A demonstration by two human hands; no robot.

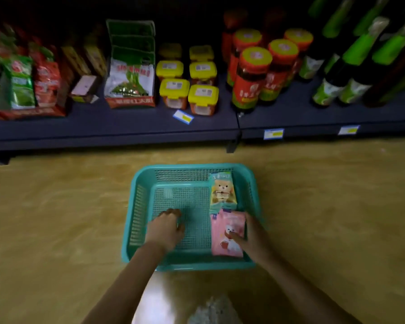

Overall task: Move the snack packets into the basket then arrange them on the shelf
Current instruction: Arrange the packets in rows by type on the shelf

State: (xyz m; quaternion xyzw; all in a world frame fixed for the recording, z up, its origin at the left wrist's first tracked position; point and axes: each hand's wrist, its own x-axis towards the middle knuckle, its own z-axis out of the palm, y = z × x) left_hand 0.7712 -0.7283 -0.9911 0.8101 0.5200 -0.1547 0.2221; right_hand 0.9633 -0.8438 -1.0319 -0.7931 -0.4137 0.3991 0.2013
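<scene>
shelf (117, 127): dark, runs full width at 12 o'clock, stocked end to end.
floor (52, 206): tan, glossy; the basket sits on it.
green and red bags (31, 83): far left of the shelf, 10 o'clock, upright in a red display tray (31, 113).
white-and-green bags (130, 78): 11 o'clock, upright in an open carton (130, 102), just left of the tubs.
basket (136, 206): teal mesh plastic, just below frame centre, well apart from the shelf.
left hand (165, 228): inside the basket at its 7 o'clock, back up, fingers loosely curled down toward the mesh, nothing held that I can see.
yellow-lid tubs (188, 94): two columns on the shelf, 12 o'clock.
price tag (183, 116): loose, flat on the shelf just in front of the tubs.
bear packet (223, 190): flat in the basket, 1 o'clock corner, near the right wall.
pink packet (221, 220): in the basket at 4 o'clock, top edge meeting the bear packet's lower edge.
right hand (253, 235): clamped on the pink packet, thumb across its face, fingers round its right edge.
hands: apart, bare mesh between them.
red jars (251, 76): yellow lids, clustered at 1 o'clock on the shelf.
green-capped bottles (351, 66): dark glass, 2 o'clock, far right of the shelf.
</scene>
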